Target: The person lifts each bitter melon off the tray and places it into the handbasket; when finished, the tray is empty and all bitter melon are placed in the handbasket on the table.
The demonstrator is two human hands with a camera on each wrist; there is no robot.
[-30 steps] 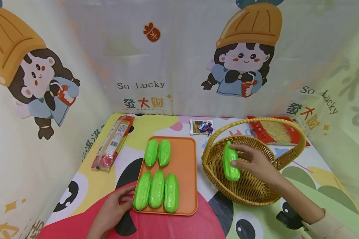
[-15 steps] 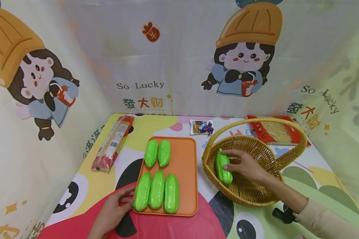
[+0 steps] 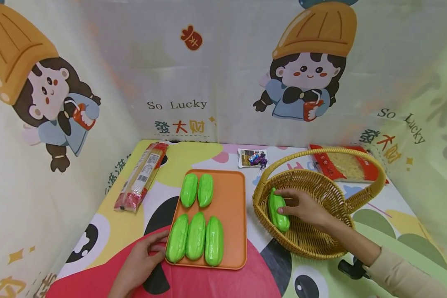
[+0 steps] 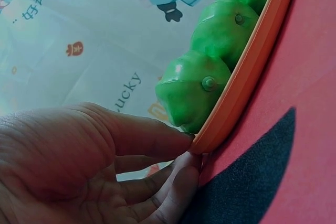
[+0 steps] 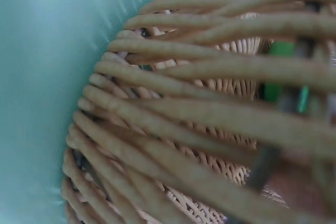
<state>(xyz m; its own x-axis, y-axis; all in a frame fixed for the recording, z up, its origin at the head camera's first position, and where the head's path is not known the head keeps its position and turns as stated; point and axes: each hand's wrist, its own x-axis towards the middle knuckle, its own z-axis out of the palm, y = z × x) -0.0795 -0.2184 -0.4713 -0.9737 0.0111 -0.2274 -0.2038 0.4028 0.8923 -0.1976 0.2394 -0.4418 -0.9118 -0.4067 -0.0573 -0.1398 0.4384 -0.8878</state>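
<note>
My right hand [image 3: 301,205] is inside the wicker basket [image 3: 320,248], thumb and fingers gripping a glossy green toy cucumber [image 3: 277,211] low against the basket's left wall. In the right wrist view, the basket's woven side [image 5: 184,108] fills most of the picture, and bits of green show through its gaps. My left hand [image 3: 141,260] pinches the left edge of an orange tray [image 3: 232,219], thumb at the rim and fingers below it. Several more toy cucumbers lie on the tray: two at the back, three [image 3: 195,236] at the front. Their stem ends [image 4: 209,83] face the left wrist camera.
A long clear-and-red packet [image 3: 141,178] lies left of the tray. Behind, between tray and basket, sits a small white packet [image 3: 244,158] with purple-wrapped sweets [image 3: 260,159]. A red bag [image 3: 344,163] lies behind the basket, whose tall handle [image 3: 320,151] arches over it.
My right hand has carried the toy cucumber left and down from above the basket's middle to its left wall, staying almost still in the last half second. My left hand keeps its place at the tray.
</note>
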